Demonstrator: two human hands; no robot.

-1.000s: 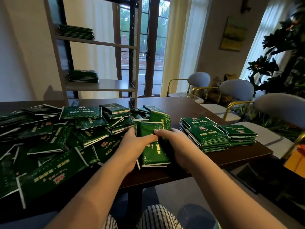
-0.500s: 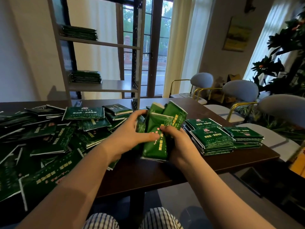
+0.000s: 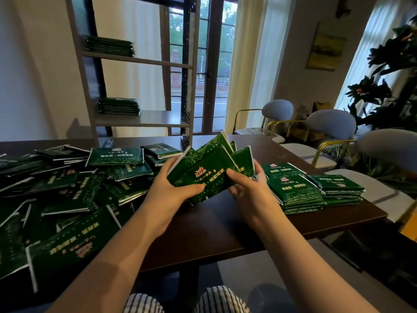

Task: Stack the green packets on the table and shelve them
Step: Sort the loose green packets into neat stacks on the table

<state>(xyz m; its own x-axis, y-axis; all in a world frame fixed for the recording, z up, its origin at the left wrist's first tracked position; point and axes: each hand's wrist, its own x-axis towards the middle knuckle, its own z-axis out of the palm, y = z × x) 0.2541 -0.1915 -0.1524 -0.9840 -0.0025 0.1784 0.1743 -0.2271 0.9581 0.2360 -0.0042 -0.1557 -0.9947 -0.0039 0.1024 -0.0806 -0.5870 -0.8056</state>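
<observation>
Both my hands hold a fanned bunch of green packets (image 3: pixel 211 170) lifted above the dark table (image 3: pixel 225 227). My left hand (image 3: pixel 171 190) grips its left side, thumb across the front. My right hand (image 3: pixel 250 188) grips the right side, thumb on the front packet. A loose heap of green packets (image 3: pixel 67 190) covers the table's left half. Two neat stacks of green packets (image 3: pixel 302 188) sit at the right. The shelf unit (image 3: pixel 144 118) behind the table carries one packet stack (image 3: pixel 118 106) on its lower board and another packet stack (image 3: pixel 109 45) on the board above.
Grey chairs with gold frames (image 3: pixel 329 125) line the table's right side. A large plant (image 3: pixel 388 86) stands at the far right. A window with curtains (image 3: pixel 209 64) is behind the shelf. My striped trousers (image 3: pixel 187 300) show below the table edge.
Both hands have lifted the bunch of packets off the table and raised it, and the packets have fanned out and tilted toward me.
</observation>
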